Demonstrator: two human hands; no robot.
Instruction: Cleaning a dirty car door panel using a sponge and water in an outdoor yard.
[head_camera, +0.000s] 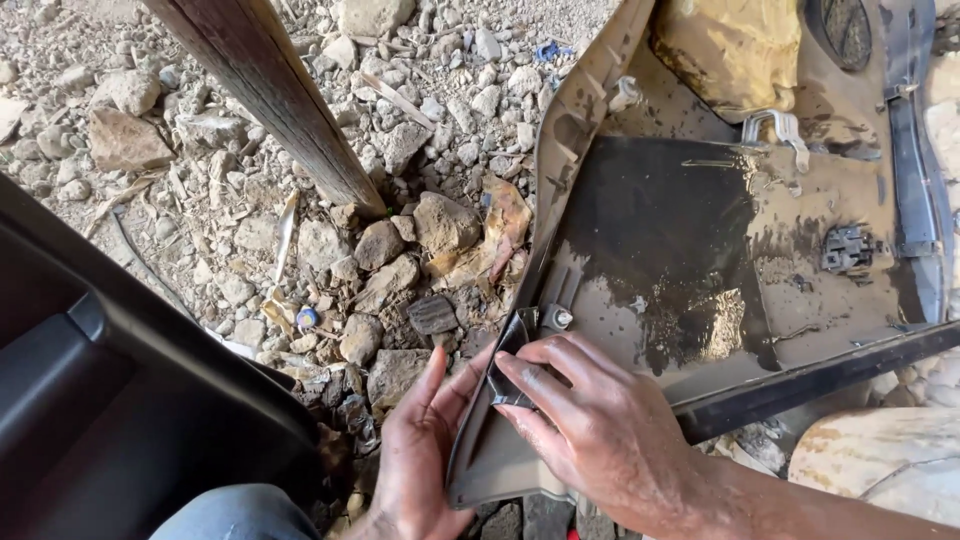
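Panel (700, 300), a grimy tan car trim piece with dark stains, lies inner side up across the right half of the frame on rubble (300, 120). Both hands meet at its lower left corner in the lower middle of the frame. The left hand (420, 460) cups the edge from outside, fingers extended. The right hand (590, 420) presses flat on the panel, fingertips on a small black clip (505, 375). A wooden post (280, 100) slants at upper left; a black part (100, 400) fills the lower left.
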